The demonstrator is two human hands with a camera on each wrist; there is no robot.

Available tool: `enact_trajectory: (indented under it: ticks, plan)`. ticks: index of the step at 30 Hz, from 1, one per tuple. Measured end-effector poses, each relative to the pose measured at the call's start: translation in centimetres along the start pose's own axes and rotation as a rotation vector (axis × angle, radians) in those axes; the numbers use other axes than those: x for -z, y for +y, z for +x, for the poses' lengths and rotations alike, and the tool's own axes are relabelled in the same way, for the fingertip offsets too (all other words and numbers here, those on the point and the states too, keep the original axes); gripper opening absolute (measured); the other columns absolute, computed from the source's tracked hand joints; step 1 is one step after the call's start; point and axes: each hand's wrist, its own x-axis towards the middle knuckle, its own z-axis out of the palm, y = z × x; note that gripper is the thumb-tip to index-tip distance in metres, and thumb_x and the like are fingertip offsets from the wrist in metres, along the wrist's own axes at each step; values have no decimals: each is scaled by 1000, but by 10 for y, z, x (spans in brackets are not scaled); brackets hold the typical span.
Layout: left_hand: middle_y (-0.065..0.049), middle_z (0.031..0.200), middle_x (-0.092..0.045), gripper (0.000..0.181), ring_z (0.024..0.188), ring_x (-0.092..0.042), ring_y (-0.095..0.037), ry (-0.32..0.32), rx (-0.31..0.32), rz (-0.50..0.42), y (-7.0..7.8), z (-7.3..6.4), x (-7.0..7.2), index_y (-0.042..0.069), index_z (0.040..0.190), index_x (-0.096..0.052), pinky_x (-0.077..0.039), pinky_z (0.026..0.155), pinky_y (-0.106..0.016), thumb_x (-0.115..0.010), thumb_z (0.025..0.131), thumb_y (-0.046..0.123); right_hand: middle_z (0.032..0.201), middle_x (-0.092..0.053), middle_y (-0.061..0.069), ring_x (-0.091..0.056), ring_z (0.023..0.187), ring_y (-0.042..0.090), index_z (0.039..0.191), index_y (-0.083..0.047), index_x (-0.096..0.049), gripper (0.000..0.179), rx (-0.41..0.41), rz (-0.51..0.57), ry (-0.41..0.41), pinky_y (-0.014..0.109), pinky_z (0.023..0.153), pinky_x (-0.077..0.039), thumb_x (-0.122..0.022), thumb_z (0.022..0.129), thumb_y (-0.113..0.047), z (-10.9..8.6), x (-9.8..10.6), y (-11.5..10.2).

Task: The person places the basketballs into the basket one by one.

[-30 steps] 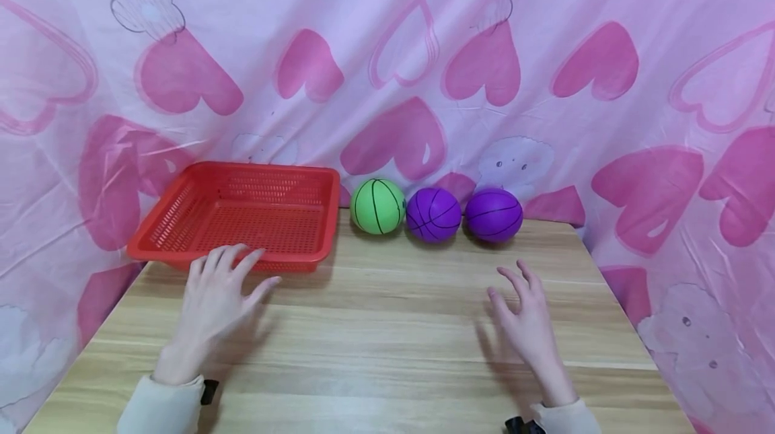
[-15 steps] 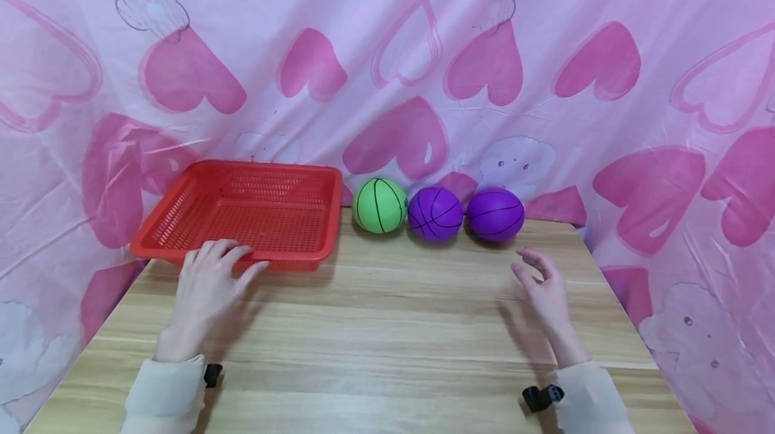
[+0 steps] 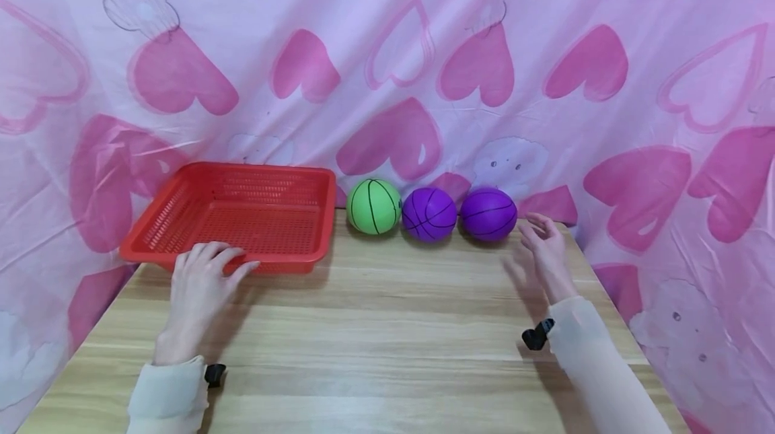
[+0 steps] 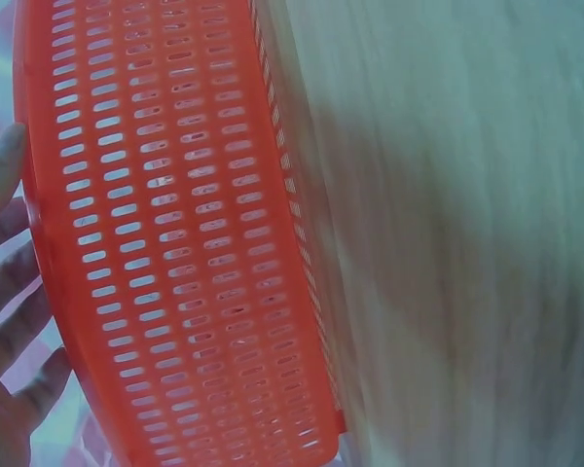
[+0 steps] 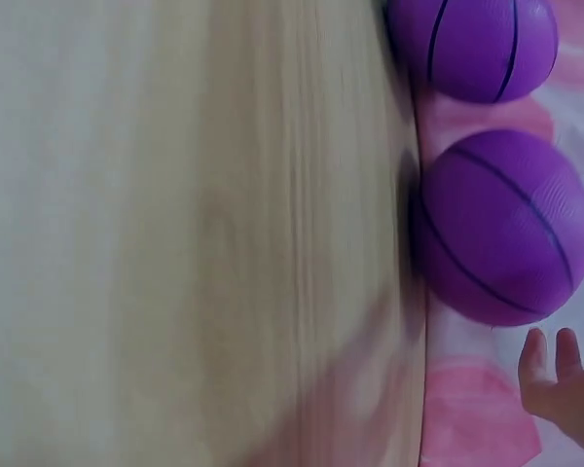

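A red plastic basket (image 3: 266, 222) with slotted walls stands at the back left of the table. My left hand (image 3: 200, 282) is at its near rim, fingers loosely bent over the edge and thumb apart. In the left wrist view, the fingertips (image 4: 49, 384) reach the rim (image 4: 39, 229) without curling round it. A green ball (image 3: 374, 207) and two purple balls, one in the middle (image 3: 429, 214) and one at the right (image 3: 488, 214), line up along the back. My right hand (image 3: 547, 252) is just right of the right purple ball (image 5: 504, 229), fingers spread, holding nothing.
The wooden table (image 3: 375, 333) ends at a pink heart-patterned cloth (image 3: 387, 50) behind the balls and basket. A small black device (image 3: 537, 335) sits at the right wrist, another (image 3: 214, 375) at the left.
My right hand has moved forward and outward to the side of the right purple ball. My left hand has shifted slightly left along the basket's rim. Basket and balls stay in place.
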Motion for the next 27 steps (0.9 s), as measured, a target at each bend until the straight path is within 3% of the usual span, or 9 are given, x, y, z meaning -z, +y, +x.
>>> enact_trajectory:
  ticks: [3,9,14,19,23,27]
  plan:
    - [-17,100,-64,43,98,-51,-36,20,-7,4,-2,0,1,3,102,-73,-34,82,-50,-88,71,28,132,-49,6,-48,119,18,139,-9,-47,59,-5,-94,-21,23,89,-46,-74,89,-25,11,-6,-3]
    - [-16,99,-64,41,98,-52,-36,25,-19,6,-4,2,2,3,101,-73,-34,81,-49,-88,72,27,156,-25,16,-24,140,37,154,-11,-26,88,6,-211,-76,49,111,-25,-77,86,-29,34,-11,-3]
    - [-16,98,-64,39,96,-52,-36,23,-33,3,-4,3,0,3,101,-73,-35,80,-48,-85,74,29,161,-10,13,-14,145,36,158,-25,-14,97,-19,-198,-117,56,111,-21,-78,85,-30,54,-10,6]
    - [-17,99,-65,41,97,-53,-36,24,-23,-1,-2,2,-1,3,102,-74,-35,79,-48,-86,72,29,160,-8,21,-18,143,41,159,-25,-6,104,-52,-194,-215,60,107,-26,-79,85,-28,58,-14,-4]
    - [-17,98,-65,42,96,-53,-35,27,-30,2,-3,1,-2,4,102,-74,-35,79,-48,-87,71,29,160,-7,23,-21,142,42,158,-22,-2,106,-77,-235,-291,61,107,-26,-78,85,-27,61,-19,-10]
    - [-16,98,-65,43,96,-53,-35,23,-38,6,-3,0,-3,4,102,-74,-36,79,-47,-88,70,29,162,-4,17,-19,142,43,158,-27,-5,107,-52,-359,-300,59,110,-22,-80,82,-36,70,-20,1]
